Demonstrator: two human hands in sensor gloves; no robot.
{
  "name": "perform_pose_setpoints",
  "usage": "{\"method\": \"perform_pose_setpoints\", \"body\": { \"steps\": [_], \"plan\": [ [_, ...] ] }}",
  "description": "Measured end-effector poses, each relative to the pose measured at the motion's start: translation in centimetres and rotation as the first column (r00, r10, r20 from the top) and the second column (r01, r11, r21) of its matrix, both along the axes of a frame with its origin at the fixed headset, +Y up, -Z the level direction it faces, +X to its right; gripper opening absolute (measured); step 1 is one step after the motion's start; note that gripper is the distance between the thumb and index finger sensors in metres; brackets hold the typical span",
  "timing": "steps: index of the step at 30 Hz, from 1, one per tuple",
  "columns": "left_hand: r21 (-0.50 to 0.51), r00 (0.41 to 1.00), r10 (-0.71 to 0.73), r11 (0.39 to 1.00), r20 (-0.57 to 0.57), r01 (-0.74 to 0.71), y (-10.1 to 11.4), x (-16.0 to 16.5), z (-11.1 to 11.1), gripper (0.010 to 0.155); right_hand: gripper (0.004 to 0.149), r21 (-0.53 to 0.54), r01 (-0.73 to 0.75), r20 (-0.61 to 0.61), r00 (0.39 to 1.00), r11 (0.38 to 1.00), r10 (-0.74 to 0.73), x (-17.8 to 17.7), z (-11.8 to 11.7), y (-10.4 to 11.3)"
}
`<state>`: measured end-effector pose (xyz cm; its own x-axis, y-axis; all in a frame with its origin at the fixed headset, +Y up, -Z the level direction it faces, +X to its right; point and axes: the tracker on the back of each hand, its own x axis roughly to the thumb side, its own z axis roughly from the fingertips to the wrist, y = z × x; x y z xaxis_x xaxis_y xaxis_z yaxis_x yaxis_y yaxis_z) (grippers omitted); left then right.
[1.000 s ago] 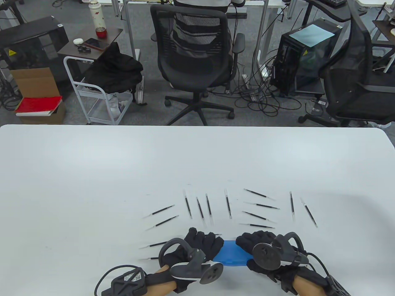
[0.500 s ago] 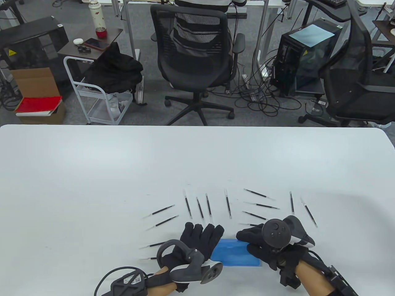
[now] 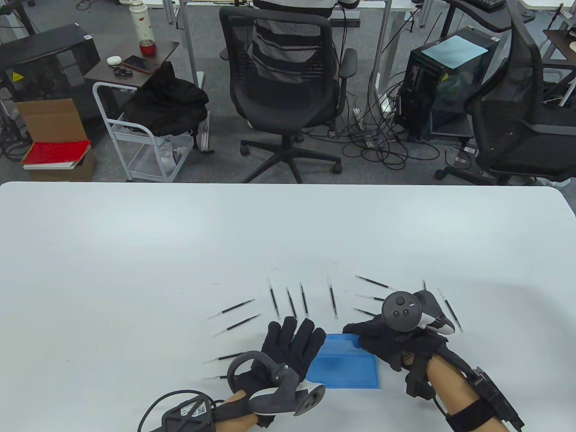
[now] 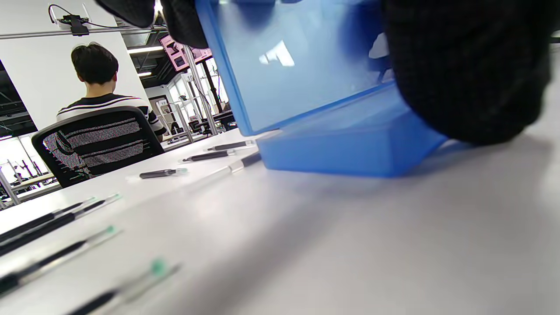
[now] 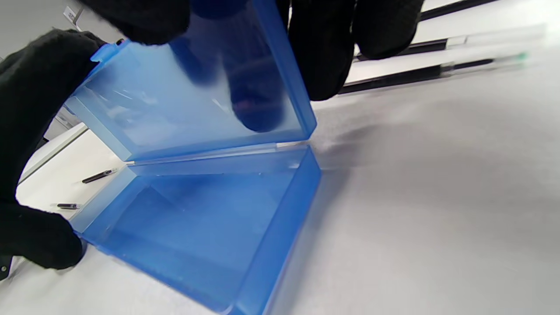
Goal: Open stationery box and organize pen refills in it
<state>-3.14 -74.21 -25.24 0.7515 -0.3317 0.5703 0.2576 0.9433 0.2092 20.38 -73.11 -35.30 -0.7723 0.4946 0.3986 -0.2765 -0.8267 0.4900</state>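
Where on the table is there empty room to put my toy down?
The far half of the table, between the far edge and the pen refills, is bare, as are both side stretches. It is crowded near the front, where the refills fan around the blue box held by the left hand and right hand.

**Colours and patterns observed**

Stationery box (image 3: 344, 366): translucent blue throughout, lid and base alike. Pen refills (image 3: 331, 297): black ink cores in clear tubes, some with green tips. Left hand (image 3: 288, 348) and right hand (image 3: 382, 342): black gloves. Surface (image 3: 180, 252): plain white. Seated person (image 4: 103, 94): black-and-white striped shirt.
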Motion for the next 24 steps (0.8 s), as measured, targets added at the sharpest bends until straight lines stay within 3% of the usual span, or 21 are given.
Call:
{"method": "perform_pose_setpoints", "body": {
  "steps": [8, 14, 20, 24],
  "plan": [
    [-0.01, 1.0, -0.007, 1.0, -0.006, 0.007, 0.0, 0.0, -0.1, 0.119, 0.059, 0.042, -0.017, 0.018, 1.0, 0.999, 0.016, -0.1, 0.6, 0.1],
    [-0.039, 1.0, 0.011, 0.999, -0.004, -0.011, 0.0, -0.2, -0.4, 0.119, 0.059, 0.163, -0.039, 0.063, 0.998, 0.986, 0.03, 0.2, 1.3, 0.4],
    [-0.038, 1.0, 0.012, 0.999, -0.001, -0.012, -0.1, -0.2, -0.4, 0.119, 0.058, 0.318, -0.019, 0.209, 0.977, 0.948, -0.051, 3.2, 1.2, 2.3],
    [-0.045, 1.0, 0.017, 0.999, 0.0, -0.017, -0.1, -0.3, -0.4, 0.12, 0.055, 0.43, -0.159, 0.331, 0.944, 0.889, 0.008, 5.1, 1.1, 3.0]
  ]
}}
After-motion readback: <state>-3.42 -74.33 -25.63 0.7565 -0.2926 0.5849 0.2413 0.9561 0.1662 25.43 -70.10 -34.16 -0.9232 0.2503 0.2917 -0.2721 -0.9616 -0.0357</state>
